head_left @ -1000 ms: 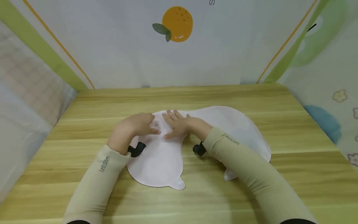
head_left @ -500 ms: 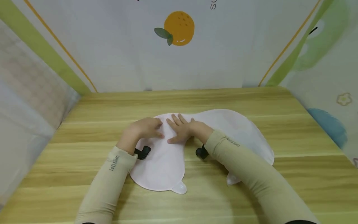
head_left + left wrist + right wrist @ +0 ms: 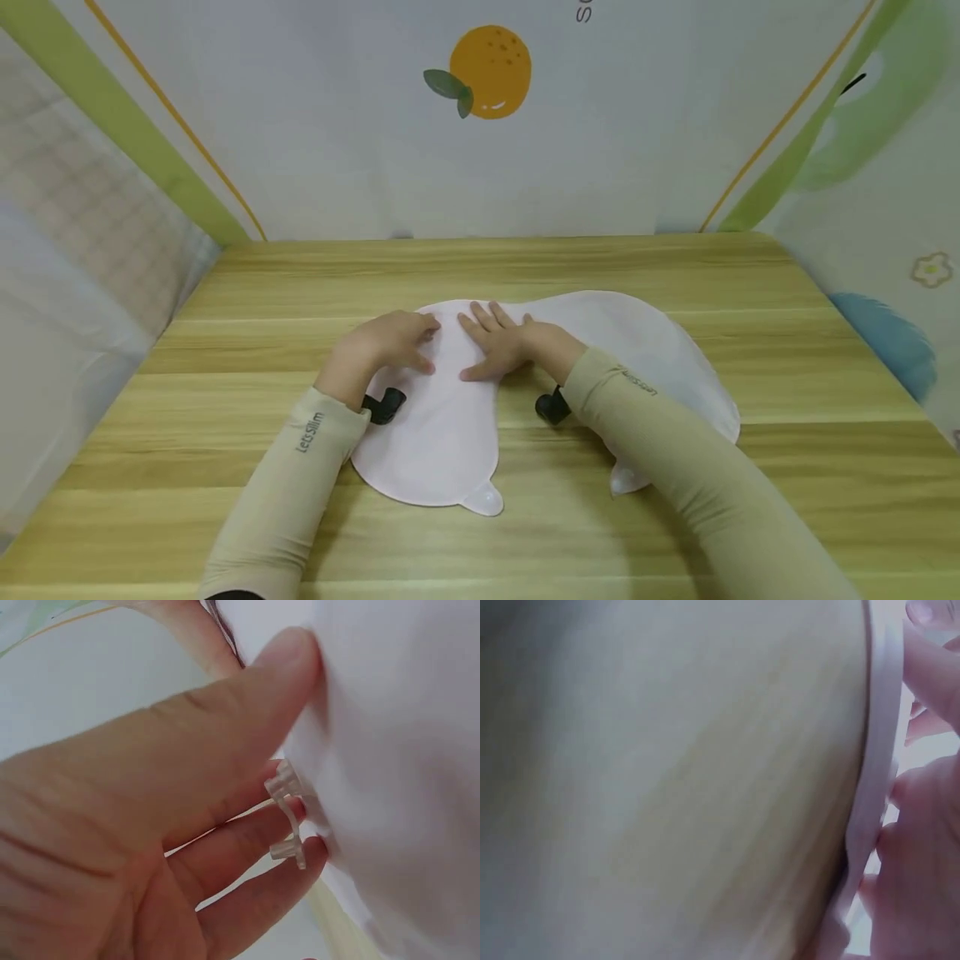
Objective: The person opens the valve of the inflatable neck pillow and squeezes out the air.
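Note:
A pale pink, U-shaped inflatable neck pillow (image 3: 442, 450), looking nearly flat, lies with its two ends toward me. My left hand (image 3: 392, 343) touches its left arm. In the left wrist view the thumb (image 3: 289, 656) rests on the pale surface, apart from the other fingers. Those fingers lie beside a small clear air valve (image 3: 285, 817) with a plug on a strap; they do not visibly pinch it. Spread fingers of my right hand (image 3: 498, 343) rest flat on the pillow, right of the left hand. The right wrist view shows the pillow's edge (image 3: 881, 735) close up.
The pillow lies on a wood-grain table (image 3: 225, 350). Behind it hangs a white sheet printed with an orange (image 3: 491, 71); patterned cloth (image 3: 885, 250) hangs at the right. Small black wrist cameras (image 3: 386, 406) sit under both wrists.
The left hand has shifted slightly over the valve, which showed beside its fingers a second ago and is now hidden in the head view. The right hand stays spread on the pillow.

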{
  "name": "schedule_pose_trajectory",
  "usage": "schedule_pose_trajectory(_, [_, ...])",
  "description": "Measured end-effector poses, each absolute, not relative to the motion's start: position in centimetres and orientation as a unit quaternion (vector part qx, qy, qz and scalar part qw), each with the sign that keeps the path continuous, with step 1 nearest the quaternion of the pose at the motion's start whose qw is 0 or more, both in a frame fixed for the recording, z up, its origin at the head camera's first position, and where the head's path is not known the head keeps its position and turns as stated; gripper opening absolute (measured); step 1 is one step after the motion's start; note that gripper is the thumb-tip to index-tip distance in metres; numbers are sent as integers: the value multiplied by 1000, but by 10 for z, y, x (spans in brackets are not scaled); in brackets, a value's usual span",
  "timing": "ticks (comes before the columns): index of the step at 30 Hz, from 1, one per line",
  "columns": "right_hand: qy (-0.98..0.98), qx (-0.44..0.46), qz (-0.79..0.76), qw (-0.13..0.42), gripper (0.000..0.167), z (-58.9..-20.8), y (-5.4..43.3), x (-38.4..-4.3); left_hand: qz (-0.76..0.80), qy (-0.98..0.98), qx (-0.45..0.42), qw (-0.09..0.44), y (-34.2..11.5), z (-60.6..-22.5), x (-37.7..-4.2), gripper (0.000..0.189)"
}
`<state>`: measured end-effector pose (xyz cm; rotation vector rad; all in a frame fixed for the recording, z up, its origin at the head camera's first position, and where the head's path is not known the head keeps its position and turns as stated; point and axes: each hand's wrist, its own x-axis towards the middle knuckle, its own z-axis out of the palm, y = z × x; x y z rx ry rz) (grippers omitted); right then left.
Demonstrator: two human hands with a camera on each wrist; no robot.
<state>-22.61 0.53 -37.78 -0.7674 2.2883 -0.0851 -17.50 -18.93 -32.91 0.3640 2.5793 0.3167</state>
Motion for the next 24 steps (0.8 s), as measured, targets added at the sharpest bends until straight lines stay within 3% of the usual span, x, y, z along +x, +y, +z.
schedule_pose_trajectory(14, [890, -279, -10, 360, 102, -378, 16, -228, 111, 956, 111, 247, -191, -331, -171, 74])
schedule_pose_trajectory(24, [893, -266, -12, 363, 112, -386, 23, -234, 115, 957, 109, 244, -191, -332, -171, 74])
